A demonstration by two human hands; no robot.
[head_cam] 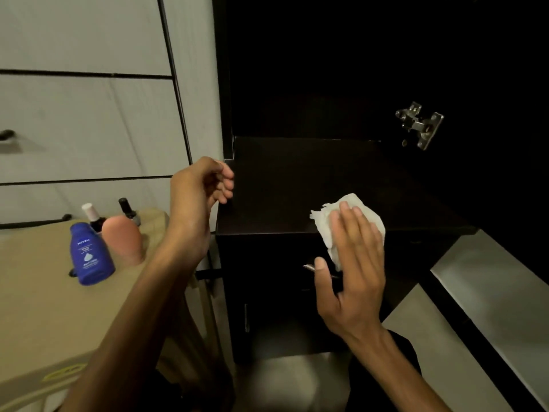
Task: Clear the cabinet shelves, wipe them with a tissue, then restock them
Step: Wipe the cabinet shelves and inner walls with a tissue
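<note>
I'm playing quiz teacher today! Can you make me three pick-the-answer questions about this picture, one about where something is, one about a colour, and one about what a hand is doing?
1. Where is the white tissue?
A. On the dark cabinet shelf, under the right hand
B. On the beige surface by the bottles
C. Inside a white drawer

2. What colour is the bottle that stands nearest the camera on the beige surface?
A. Green
B. Blue
C. Yellow

3. What is the left hand doing?
A. Gripping the blue bottle
B. Pressing the tissue
C. Holding nothing, fingers loosely curled by the shelf's left edge

Answers: 1 A, flat fingers lie on the tissue at the shelf's front edge. 2 B, it is blue with a white label. 3 C, the hand holds nothing.
</note>
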